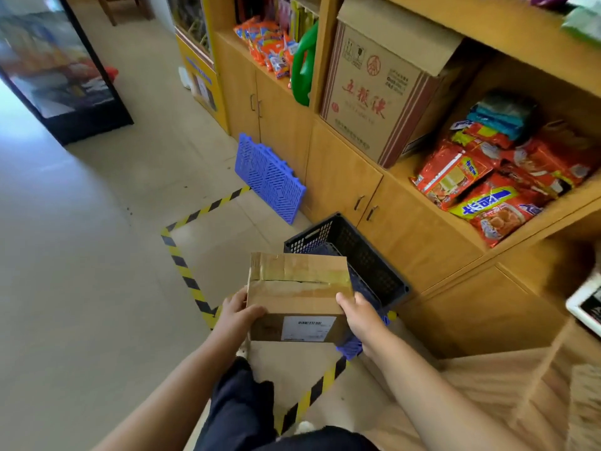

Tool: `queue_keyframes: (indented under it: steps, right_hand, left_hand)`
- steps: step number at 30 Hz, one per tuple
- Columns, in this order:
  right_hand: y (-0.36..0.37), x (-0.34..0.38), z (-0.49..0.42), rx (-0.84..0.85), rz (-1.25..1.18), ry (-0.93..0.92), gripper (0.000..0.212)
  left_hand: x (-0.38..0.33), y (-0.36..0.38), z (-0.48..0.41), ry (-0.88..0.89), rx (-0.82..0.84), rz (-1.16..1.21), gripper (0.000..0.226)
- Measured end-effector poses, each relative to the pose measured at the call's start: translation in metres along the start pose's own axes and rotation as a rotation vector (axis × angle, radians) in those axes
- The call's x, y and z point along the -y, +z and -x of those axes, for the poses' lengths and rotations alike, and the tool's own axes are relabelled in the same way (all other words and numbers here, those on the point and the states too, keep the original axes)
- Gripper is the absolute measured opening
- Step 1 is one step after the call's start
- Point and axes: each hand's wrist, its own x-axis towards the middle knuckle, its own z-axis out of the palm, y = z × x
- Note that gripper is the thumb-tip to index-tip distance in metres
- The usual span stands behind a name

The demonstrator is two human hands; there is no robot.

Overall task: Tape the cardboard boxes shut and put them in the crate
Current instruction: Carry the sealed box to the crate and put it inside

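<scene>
A brown cardboard box (297, 288) with shiny tape across its top seam and a white label on its near side is held in the air between both hands. My left hand (235, 315) grips its left side, thumb on the near face. My right hand (359, 317) grips its right side, thumb on top. Just behind and to the right of the box, a dark blue slotted plastic crate (357, 252) stands on the floor; the box hides its near corner. I cannot tell what lies inside it.
The crate stands inside a square of yellow-black floor tape (182, 271), against a wooden cabinet (406, 229) whose shelves hold snack packets (487, 187) and a large printed carton (377, 92). A blue plastic grid panel (270, 177) leans on the cabinet. A glass-door fridge (58, 66) stands far left.
</scene>
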Motion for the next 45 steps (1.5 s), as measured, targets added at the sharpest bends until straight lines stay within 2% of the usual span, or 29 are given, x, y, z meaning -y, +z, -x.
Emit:
queue_keyframes:
  steps: [2, 5, 9, 13, 16, 18, 25, 30, 35, 40, 45]
  right_hand:
    - [0.004, 0.016, -0.017, -0.04, -0.05, 0.043, 0.066]
    - [0.013, 0.042, -0.038, -0.107, -0.143, 0.083, 0.057]
    - [0.028, 0.068, -0.067, -0.192, -0.217, 0.144, 0.051]
    - [0.037, 0.086, -0.091, -0.227, -0.25, 0.22, 0.034]
    - [0.036, 0.088, -0.109, -0.269, -0.239, 0.286, 0.038]
    - [0.032, 0.088, -0.124, -0.289, -0.241, 0.312, 0.033]
    - [0.002, 0.074, -0.181, -0.275, -0.308, 0.409, 0.06]
    - [-0.012, 0.055, -0.239, -0.293, -0.292, 0.437, 0.05]
    - [-0.007, 0.019, -0.32, -0.317, -0.339, 0.49, 0.064]
    - [0.018, -0.037, -0.414, -0.326, -0.35, 0.517, 0.066]
    - [0.048, -0.097, -0.505, -0.366, -0.344, 0.513, 0.05]
  left_hand:
    - [-0.018, -0.008, -0.033, 0.009, 0.076, 0.002, 0.037]
    - [-0.047, -0.019, -0.081, 0.011, 0.156, 0.008, 0.043]
    - [-0.079, -0.034, -0.137, -0.01, 0.267, -0.074, 0.077]
    - [-0.102, -0.037, -0.184, 0.061, 0.37, -0.208, 0.065]
    - [-0.11, -0.025, -0.214, 0.07, 0.427, -0.268, 0.066]
    - [-0.112, -0.014, -0.234, 0.06, 0.442, -0.306, 0.068]
    - [-0.113, 0.038, -0.304, -0.003, 0.454, -0.42, 0.063]
    - [-0.098, 0.083, -0.366, -0.033, 0.408, -0.55, 0.059]
    - [-0.057, 0.127, -0.447, -0.089, 0.402, -0.732, 0.065]
    - [0.001, 0.168, -0.535, -0.129, 0.468, -0.632, 0.068]
    - [0.058, 0.205, -0.618, -0.032, 0.526, -0.682, 0.056]
